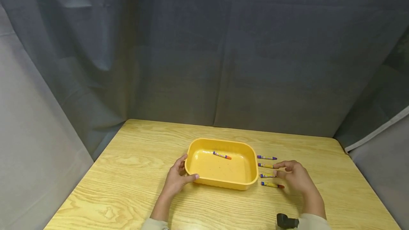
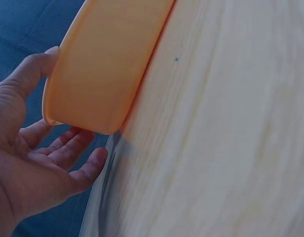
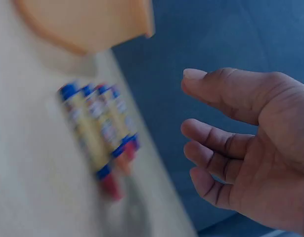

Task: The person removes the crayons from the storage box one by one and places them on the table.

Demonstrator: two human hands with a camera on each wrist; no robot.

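Observation:
A yellow plastic basin (image 1: 220,181) stands on the table with one orange-tipped crayon (image 1: 222,155) lying inside. My left hand (image 1: 175,179) holds the basin's left end, thumb at the rim and fingers against the end wall, as the left wrist view shows on the basin (image 2: 102,64). To the right of the basin, several crayons (image 1: 270,184) lie in a row. Over them hovers my right hand (image 1: 298,177), its fingertips hiding the tips of the middle ones. In the right wrist view this hand (image 3: 250,153) has thumb and fingers spread apart, holding nothing; the crayons (image 3: 85,133) look blurred.
The wood-grain table (image 1: 112,187) extends around the basin. A dark grey curtain (image 1: 179,63) hangs behind it, with lighter cloth (image 1: 28,134) at the left. Near the right sleeve is a small black object (image 1: 286,220).

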